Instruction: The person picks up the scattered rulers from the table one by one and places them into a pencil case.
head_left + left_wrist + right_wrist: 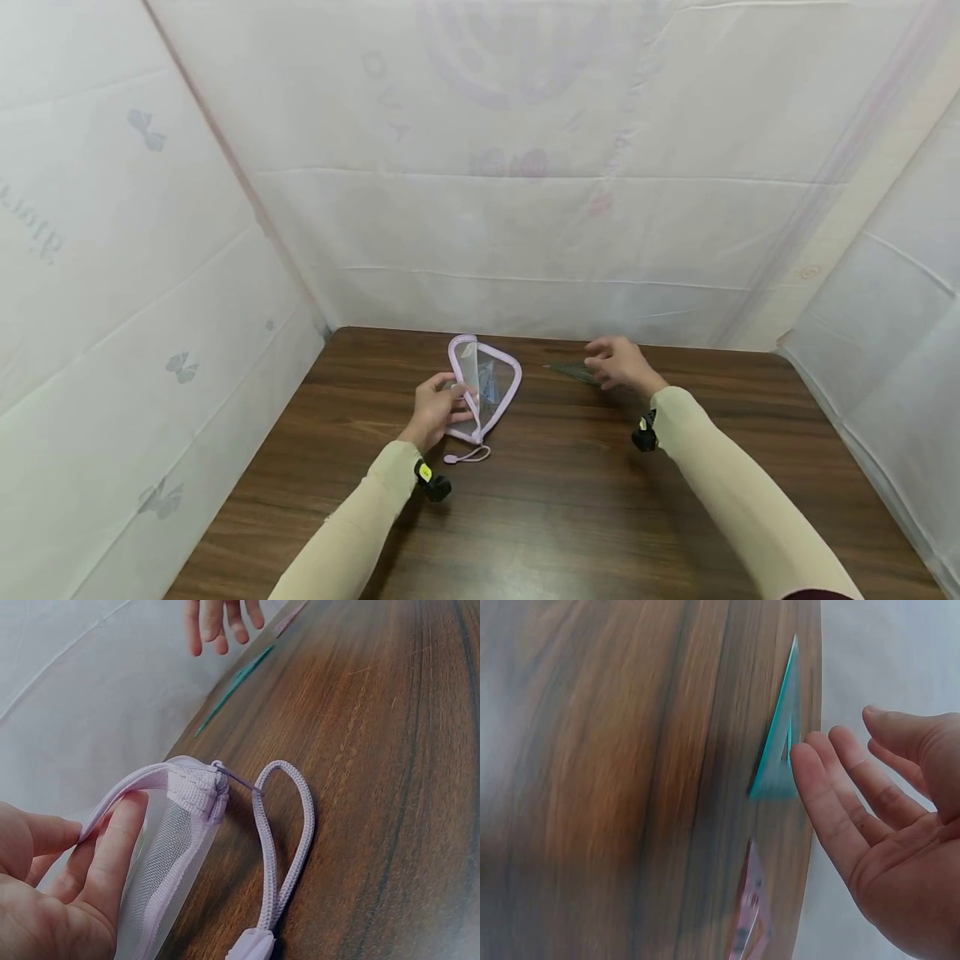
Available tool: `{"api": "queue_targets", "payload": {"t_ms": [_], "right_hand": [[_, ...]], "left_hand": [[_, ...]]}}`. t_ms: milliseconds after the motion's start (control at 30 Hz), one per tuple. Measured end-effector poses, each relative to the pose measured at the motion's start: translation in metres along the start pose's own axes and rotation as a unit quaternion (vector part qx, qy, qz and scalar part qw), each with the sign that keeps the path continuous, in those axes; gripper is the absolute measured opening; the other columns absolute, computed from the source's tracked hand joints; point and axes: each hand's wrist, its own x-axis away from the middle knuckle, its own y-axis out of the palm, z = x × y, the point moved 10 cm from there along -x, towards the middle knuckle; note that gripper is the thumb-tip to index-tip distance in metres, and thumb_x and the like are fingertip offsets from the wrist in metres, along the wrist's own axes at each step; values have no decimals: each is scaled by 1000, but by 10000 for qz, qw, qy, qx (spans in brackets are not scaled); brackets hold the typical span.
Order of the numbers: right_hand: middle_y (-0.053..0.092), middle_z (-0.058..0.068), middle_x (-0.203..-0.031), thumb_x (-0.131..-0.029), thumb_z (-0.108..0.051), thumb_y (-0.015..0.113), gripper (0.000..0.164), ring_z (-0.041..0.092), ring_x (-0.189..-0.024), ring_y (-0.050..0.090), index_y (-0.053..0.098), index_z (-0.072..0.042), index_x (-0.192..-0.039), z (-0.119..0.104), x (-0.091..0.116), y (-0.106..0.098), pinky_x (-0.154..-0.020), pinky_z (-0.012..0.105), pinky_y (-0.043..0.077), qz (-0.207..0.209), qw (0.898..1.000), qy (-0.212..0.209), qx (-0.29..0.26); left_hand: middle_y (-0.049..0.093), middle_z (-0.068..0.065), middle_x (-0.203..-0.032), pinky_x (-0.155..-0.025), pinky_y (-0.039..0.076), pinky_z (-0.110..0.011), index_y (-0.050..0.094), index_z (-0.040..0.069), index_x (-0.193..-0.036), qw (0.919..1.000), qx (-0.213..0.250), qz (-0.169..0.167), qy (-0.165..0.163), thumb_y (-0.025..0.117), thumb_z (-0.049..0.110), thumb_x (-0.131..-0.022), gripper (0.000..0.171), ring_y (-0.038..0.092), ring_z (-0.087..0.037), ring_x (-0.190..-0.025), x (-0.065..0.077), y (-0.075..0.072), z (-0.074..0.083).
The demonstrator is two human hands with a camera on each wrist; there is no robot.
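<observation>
My left hand (438,408) pinches the lilac edge of a mesh zip pouch (517,375) between thumb and fingers, lifting one side so the pouch stands partly open. A clear bluish, angular piece (489,383) shows inside the mesh. From the pouch's near corner hangs a lilac cord loop (306,817) with a pull tab. Over the far part of the table, my right hand (621,365) is held with fingers extended beside a clear green set square (772,776), holding nothing. A pink set square (754,911) lies close to the green one, concealed by the hand in the head view.
Everything lies on a dark wood-grain table (525,517). White printed sheeting (480,233) rises behind the table's far edge and along both sides. Each wrist carries a small black camera (645,432) on a strap.
</observation>
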Motion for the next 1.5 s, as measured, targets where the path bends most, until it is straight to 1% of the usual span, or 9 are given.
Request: {"api": "queue_targets", "payload": {"t_ms": [200,367,633,833,1000,1100,1233,1333,1500], "right_hand": [[68,29,-118,-101,-9,65,44,34,-86,73,54,7,-141,15,9,-19,-68,41,66,124,9999,52,42],[70,28,-115,-101,-10,66,43,30,-83,74,55,7,-139,28,16,-38,-67,40,66,349,9992,101,173],[69,30,-116,-102,-11,65,42,32,-84,74,56,7,-138,46,30,-63,-68,42,66,710,9969,211,266],[71,27,-113,-101,-14,67,39,34,-92,71,61,7,-133,50,36,-75,-70,39,65,1063,9905,98,864],[73,23,-109,-100,-15,67,36,36,-97,68,64,4,-129,55,39,-77,-78,47,59,1181,9838,31,1350],[69,26,-120,-98,-16,69,36,44,-106,64,65,2,-130,57,40,-76,-86,57,56,1231,9806,-19,1524],[53,34,-142,-97,-19,73,42,56,-128,48,65,-1,-134,60,44,-75,-100,69,47,1261,9786,14,1628],[46,34,-148,-96,-20,75,47,58,-136,37,62,-3,-138,66,47,-72,-107,72,40,1220,9791,96,1625],[44,33,-151,-93,-19,78,57,58,-139,32,57,-3,-144,74,49,-69,-110,73,35,1140,9802,188,1609]], "left_hand": [[74,-27,-105,-67,66,-40,56,-8,-128,10000,-25,22,11,60,-3,-100,29,72,-21,-74,0,-1,-1],[74,-27,-104,-66,66,-41,56,-7,-126,10000,3,34,43,61,-3,-100,27,72,-21,-74,0,-1,1],[74,-26,-102,-66,66,-41,58,-6,-125,10000,6,92,13,61,-4,-99,26,73,-22,-74,-1,0,3],[75,-25,-99,-64,66,-40,57,-7,-123,9999,50,69,74,61,-4,-99,25,73,-22,-73,-1,1,3],[76,-22,-95,-63,66,-39,56,-8,-123,9999,20,18,100,61,-4,-100,25,73,-21,-70,-1,2,1],[76,-21,-94,-63,66,-40,56,-8,-124,10000,35,12,85,61,-3,-100,25,73,-21,-71,-1,2,0],[76,-22,-95,-63,66,-40,56,-9,-125,9999,23,-20,105,61,-3,-99,26,73,-22,-72,-1,2,0],[75,-23,-97,-63,66,-40,56,-9,-126,10000,-23,-13,77,61,-3,-99,28,73,-22,-72,-1,2,-1],[75,-23,-99,-63,66,-39,57,-8,-127,10000,-68,8,37,61,-3,-99,29,72,-21,-72,1,2,-2]]}}
